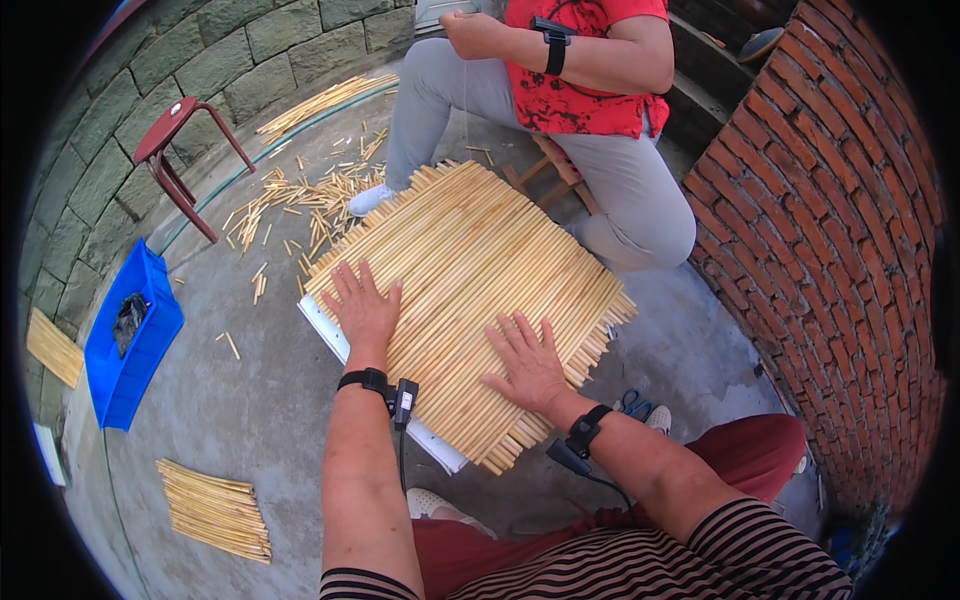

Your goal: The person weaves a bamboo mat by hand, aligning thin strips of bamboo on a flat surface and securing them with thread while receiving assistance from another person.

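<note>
Atop a flat white board point(323, 327), the broad mat of slender pale-yellow stalks point(460, 270) appears mostly assembled, its stepped ends seemingly left to even; left hand point(366, 311) and right hand point(530, 369) rest on it, spread, grasping nothing.

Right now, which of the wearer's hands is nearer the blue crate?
Left. The left hand rests on the stick mat, right of the blue crate; the right hand rests there, farther right.

A black-striped top point(620, 565), maroon trousers point(745, 455), pale shoes point(440, 507) and cabled black wristbands point(588, 430) are worn.
</note>
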Tool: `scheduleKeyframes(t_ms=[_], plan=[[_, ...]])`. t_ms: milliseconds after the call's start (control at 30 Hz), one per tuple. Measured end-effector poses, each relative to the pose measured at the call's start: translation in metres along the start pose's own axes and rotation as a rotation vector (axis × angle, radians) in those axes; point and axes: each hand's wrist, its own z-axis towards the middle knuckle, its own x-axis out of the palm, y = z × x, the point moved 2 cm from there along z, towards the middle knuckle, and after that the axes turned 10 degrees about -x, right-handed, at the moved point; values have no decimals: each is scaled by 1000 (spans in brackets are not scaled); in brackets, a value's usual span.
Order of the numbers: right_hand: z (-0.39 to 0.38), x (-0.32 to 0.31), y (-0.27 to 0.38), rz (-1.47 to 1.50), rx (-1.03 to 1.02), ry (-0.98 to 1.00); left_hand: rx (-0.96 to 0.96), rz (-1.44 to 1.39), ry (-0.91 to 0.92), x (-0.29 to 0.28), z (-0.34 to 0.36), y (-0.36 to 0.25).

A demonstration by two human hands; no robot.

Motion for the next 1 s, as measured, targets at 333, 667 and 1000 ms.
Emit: scheduleKeyframes(t_ms=[333, 667, 1000], plan=[[1, 0, 1, -36, 13, 57, 1, 3, 2, 1, -1, 1], [1, -1, 1, -36, 23, 70, 1, 18, -6, 1, 0, 0], [1, -1, 1, -40, 13, 57, 1, -1, 3, 0, 0, 1]])
